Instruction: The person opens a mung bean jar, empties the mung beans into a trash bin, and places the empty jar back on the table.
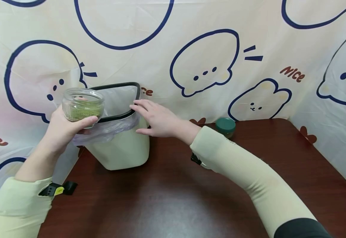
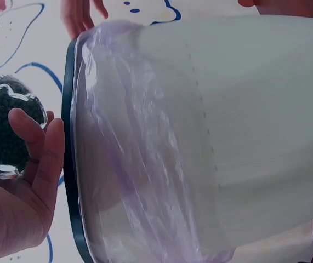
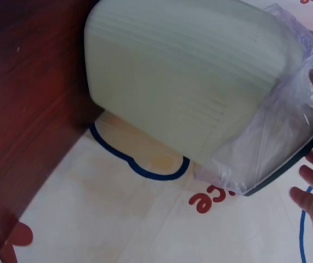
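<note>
My left hand point(image 1: 60, 129) grips an uncapped clear glass jar point(image 1: 83, 110) partly filled with small green beans, thumb across its front. The jar is upright over the left part of the rim of a pale green trash bin point(image 1: 122, 148). A thin translucent purple liner point(image 1: 113, 130) folds out over the bin's side under the black rim ring point(image 2: 70, 126). My right hand point(image 1: 159, 119) is at the rim's right side, fingers extended, fingertips right at the ring. Dark round beans point(image 2: 5, 126) show through the glass in the left wrist view.
A round dark green lid point(image 1: 225, 125) sits at the table's back edge, beyond my right forearm. The bin stands on the dark red-brown table point(image 1: 167, 198) at its back left. A cloth printed with cartoon shapes point(image 1: 205, 66) hangs behind.
</note>
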`<state>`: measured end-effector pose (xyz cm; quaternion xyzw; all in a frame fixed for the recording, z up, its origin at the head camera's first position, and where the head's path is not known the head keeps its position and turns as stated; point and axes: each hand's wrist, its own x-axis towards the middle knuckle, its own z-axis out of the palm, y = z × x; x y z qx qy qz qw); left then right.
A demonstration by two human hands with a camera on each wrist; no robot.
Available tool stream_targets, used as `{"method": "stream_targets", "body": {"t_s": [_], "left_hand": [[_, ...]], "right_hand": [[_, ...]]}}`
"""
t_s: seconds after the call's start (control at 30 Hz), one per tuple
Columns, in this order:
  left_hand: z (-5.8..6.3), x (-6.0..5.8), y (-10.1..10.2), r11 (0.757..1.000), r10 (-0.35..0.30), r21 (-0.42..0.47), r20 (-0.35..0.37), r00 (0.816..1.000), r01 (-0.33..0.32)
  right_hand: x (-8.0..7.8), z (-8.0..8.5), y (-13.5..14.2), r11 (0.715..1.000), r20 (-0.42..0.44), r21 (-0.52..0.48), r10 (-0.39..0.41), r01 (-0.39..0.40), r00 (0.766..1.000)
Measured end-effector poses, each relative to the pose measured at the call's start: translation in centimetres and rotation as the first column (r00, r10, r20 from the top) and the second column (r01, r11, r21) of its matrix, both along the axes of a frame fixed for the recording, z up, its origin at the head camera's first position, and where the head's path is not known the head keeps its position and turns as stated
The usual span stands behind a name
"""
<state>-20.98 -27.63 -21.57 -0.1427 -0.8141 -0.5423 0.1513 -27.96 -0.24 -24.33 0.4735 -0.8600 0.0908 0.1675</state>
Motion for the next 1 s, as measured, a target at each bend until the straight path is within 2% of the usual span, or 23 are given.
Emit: {"method": "stream_targets", "body": {"t_s": [0.13, 0.2, 0.37, 0.5, 0.73, 0.87, 1.0], "left_hand": [[0.4, -0.2, -0.6, 0.994, 0.075, -0.079, 0.005, 0.997, -0.074], [0.6, -0.4, -0.8, 0.993, 0.083, -0.088, 0.006, 0.997, -0.082], [1.1, -0.7, -1.4, 0.997, 0.078, -0.029, 0.024, 0.997, -0.077], [1.4, -1.1, -1.7, 0.995, 0.096, -0.016, 0.035, 0.995, -0.096], [2.2, -1.9, -2.3, 0.996, 0.07, 0.046, 0.039, 0.997, -0.072], [3.2, -2.0, -2.4, 0.995, 0.095, -0.018, 0.037, 0.995, -0.094], [4.3, -2.3, -1.9, 0.994, 0.089, -0.069, 0.013, 0.996, -0.088]], "right_hand": [[-0.1, 0.1, -1.1, 1.0, -0.051, -0.011, 0.013, -0.014, 0.999], [0.0, 0.3, -1.8, 1.0, -0.07, 0.003, 0.017, -0.016, 0.997], [0.2, 0.4, -3.2, 1.0, -0.076, 0.03, 0.01, -0.007, 0.997], [0.3, 0.1, -3.9, 1.0, -0.074, 0.019, -0.018, 0.019, 0.997], [-0.1, -0.9, -4.5, 0.999, -0.171, -0.035, -0.042, 0.037, 0.984], [-0.1, -1.1, -4.7, 0.998, -0.187, -0.059, -0.049, 0.039, 0.981], [0.0, -1.2, -4.5, 0.997, -0.194, -0.063, -0.062, 0.051, 0.979]]}}
